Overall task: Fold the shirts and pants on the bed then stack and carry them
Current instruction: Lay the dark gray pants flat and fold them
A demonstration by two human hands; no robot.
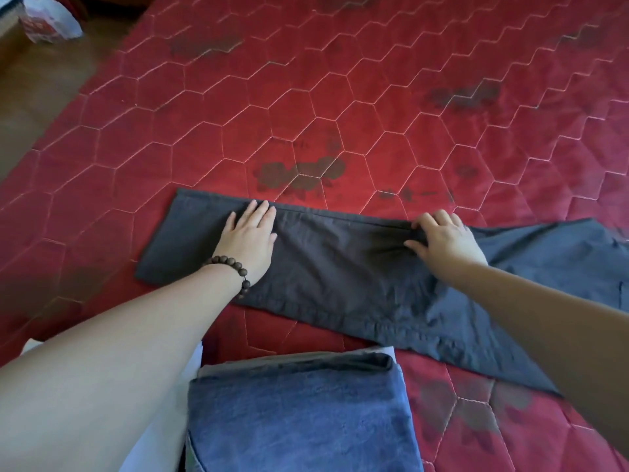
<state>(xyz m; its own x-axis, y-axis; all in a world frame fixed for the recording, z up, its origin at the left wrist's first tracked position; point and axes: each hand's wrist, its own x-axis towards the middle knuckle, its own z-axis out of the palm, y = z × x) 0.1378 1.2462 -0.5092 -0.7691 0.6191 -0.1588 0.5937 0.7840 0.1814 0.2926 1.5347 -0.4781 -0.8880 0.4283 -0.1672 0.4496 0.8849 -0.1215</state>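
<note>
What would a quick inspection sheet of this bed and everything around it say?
Surface: red quilt, dark blotches.
Job's things: dark pants laid flat across it; folded stack at near edge, jeans on top.
Clutter: nothing seen.
Hands: left hand flat on pants, bracelet on wrist; right hand pinches the far edge.
Cables: nothing seen.
Surroundings: wood floor, plastic bag far left.

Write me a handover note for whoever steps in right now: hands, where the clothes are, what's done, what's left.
Left hand: flat, pressing the dark pants.
Right hand: fingers curled, pinching a ridge of cloth at the pants' far edge.
Pants lie lengthwise across the red quilt, not yet folded short.
Done: folded stack near the body, blue jeans on top.
Left: fold the pants short, add them to the stack, carry it.
</note>
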